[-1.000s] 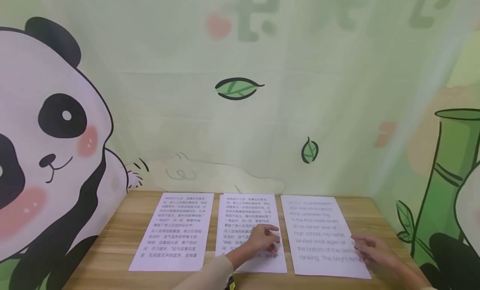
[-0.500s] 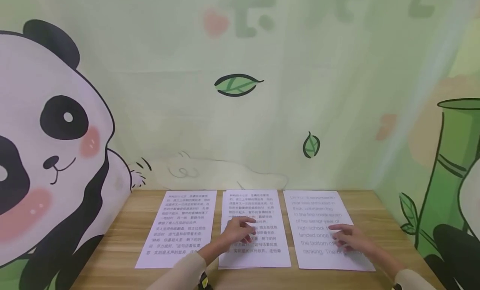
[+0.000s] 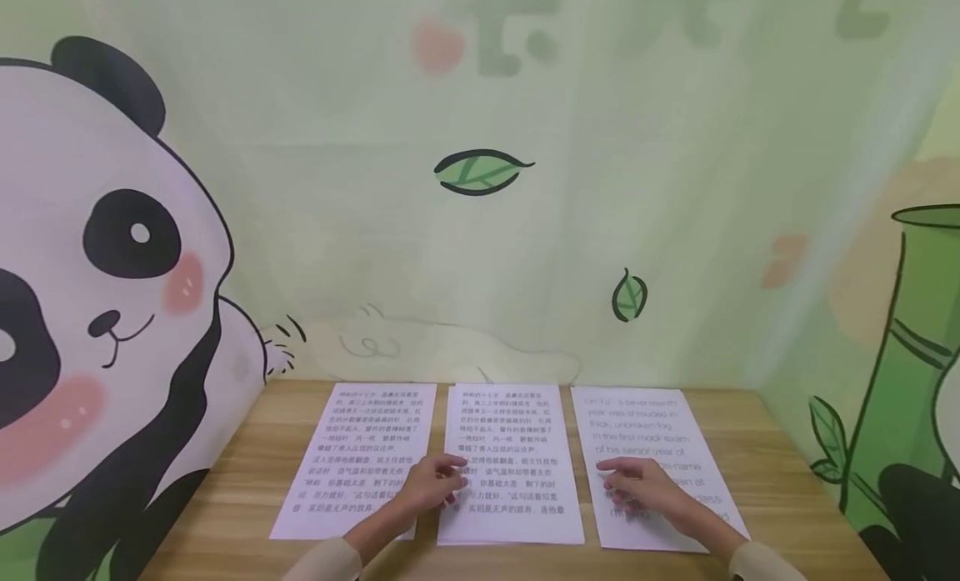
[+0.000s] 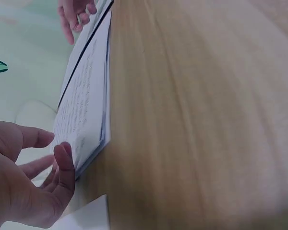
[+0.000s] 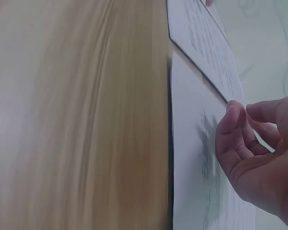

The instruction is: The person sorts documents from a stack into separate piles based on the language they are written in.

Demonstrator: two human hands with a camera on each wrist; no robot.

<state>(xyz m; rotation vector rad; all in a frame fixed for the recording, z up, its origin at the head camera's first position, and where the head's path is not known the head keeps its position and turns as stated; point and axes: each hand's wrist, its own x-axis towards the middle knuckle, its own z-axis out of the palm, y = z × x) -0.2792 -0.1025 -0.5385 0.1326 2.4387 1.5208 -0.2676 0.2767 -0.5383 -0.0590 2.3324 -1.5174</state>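
Three stacks of printed paper lie in a row on the wooden table. My left hand (image 3: 429, 488) is at the left edge of the middle stack (image 3: 517, 473), over the gap beside the left stack (image 3: 367, 448). Its fingers are loosely bent, holding nothing; whether they touch the paper I cannot tell. Over the left part of the right stack (image 3: 630, 423), which bears English text, is my right hand (image 3: 648, 491). In the right wrist view, this hand (image 5: 259, 148) casts a shadow on the paper, its loosely bent fingers holding nothing. The left wrist view shows several layered sheets in the middle stack (image 4: 84, 110).
Behind the table (image 3: 225, 464) hangs a pale green cloth backdrop (image 3: 337, 231) with a printed panda, leaves and bamboo. Bare wood lies in front of the stacks and on both sides. Narrow gaps separate the stacks.
Both hands have moved left. The left hand went from over the middle stack to its left edge; the right hand went from the right stack's right edge to its left part.
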